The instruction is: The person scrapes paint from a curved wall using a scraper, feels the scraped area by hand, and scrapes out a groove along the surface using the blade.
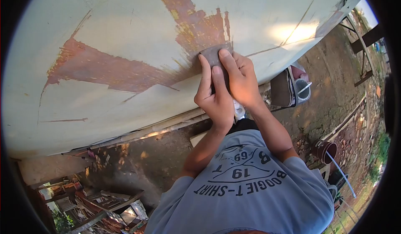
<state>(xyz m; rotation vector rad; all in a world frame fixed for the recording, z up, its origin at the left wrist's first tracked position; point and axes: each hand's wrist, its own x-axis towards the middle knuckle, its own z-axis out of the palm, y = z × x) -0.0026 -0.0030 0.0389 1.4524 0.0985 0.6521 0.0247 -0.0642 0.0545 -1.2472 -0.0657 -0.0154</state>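
Observation:
Both hands press a dark grey piece of sandpaper (211, 54) against a large, pale curved panel (129, 29). My left hand (215, 94) grips its left side, with the index finger and thumb reaching up over it. On the right, my right hand (242, 75) is closed around the other edge, its thumb lying on the paper's face. The palm sides and some fingertips are hidden. Beside the paper, a reddish-brown patch (104, 69) with ragged edges stretches left, and another brown strip (200, 27) runs upward with yellowish marks.
Right of the panel stands a dark container (282, 90) with a grey bucket (302, 90) beside it. A maroon bucket (324, 151) with a pale blue stick sits farther right. Scrap wood (112, 207) lies heaped at lower left. A metal frame (361, 52) rises at upper right.

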